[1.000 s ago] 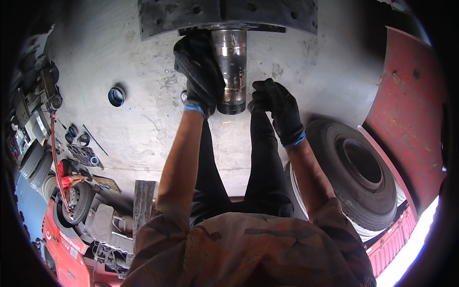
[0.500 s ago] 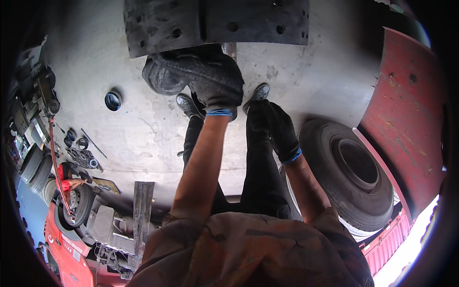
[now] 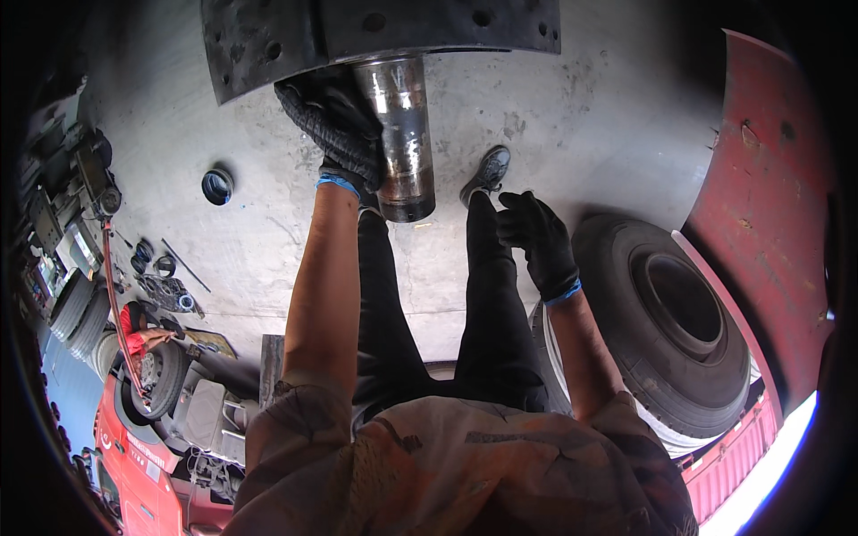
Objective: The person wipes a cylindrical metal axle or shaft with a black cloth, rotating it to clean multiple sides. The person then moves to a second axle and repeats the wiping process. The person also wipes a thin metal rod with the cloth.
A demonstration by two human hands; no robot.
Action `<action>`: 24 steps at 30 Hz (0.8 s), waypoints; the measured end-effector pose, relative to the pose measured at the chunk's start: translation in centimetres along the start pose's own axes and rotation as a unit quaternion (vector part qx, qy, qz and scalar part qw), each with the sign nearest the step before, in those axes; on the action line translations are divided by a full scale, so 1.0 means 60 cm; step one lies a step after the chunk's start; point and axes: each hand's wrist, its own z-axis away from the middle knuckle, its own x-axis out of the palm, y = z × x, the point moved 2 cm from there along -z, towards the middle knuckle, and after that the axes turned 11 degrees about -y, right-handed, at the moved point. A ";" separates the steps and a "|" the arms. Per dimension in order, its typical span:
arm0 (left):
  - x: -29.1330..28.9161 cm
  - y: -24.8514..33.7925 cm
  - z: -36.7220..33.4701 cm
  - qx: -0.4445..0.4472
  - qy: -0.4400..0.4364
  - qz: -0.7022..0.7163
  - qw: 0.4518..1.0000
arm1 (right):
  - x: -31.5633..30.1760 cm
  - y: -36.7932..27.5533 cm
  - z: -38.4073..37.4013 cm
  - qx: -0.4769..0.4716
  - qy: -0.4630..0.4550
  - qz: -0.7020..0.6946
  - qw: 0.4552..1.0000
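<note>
Half a second ago, the left hand (image 3: pixel 335 129) in its black glove crossed in front of the shiny cylindrical metal shaft (image 3: pixel 407 134) and hid most of it; now it lies along the shaft's left side, and the barrel shows down to its dark lower end. The work in hand thus seems to have shifted from the front of the shaft to its flank. The left fingers run up under the curved black plate with round holes (image 3: pixel 384 27), so I cannot tell whether that grip is apart, together or clamped on something.

The right hand (image 3: pixel 539 234), also black-gloved, hangs well apart from the shaft, its fingers loosely bent; whether their tips meet is not shown.

The plate's lower edge sits close above the left hand and limits upward room. To the shaft's right, grey concrete floor (image 3: pixel 572 116) gives space, with a dark laced shoe (image 3: pixel 487 174) standing in it. Farther right, the large black rubber tyre (image 3: pixel 643 357) and red metal panel (image 3: pixel 769 179) bound the right arm's side.
</note>
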 end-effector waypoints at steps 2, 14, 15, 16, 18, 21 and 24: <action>0.016 -0.011 0.013 -0.059 0.011 0.443 0.895 | -0.013 0.056 -0.004 -0.061 0.012 0.097 0.993; 0.096 -0.080 0.191 -0.260 -0.109 0.776 0.564 | 0.102 0.005 0.039 0.087 0.051 -0.167 0.981; 0.095 -0.084 0.203 -0.269 -0.121 0.773 0.562 | 0.108 0.009 0.041 0.078 0.025 -0.176 0.981; 0.092 -0.089 0.219 -0.272 -0.132 0.766 0.568 | 0.112 0.017 0.042 0.069 -0.003 -0.184 0.980; 0.066 -0.063 0.227 -0.270 -0.164 0.747 0.585 | 0.110 0.053 0.037 0.072 -0.047 -0.194 0.977; 0.019 -0.015 0.245 -0.248 -0.190 0.690 0.653 | 0.122 0.127 0.031 0.125 -0.077 -0.164 0.975; -0.030 0.033 0.267 -0.206 -0.183 0.571 0.774 | 0.172 0.180 0.026 0.173 -0.124 -0.097 0.972</action>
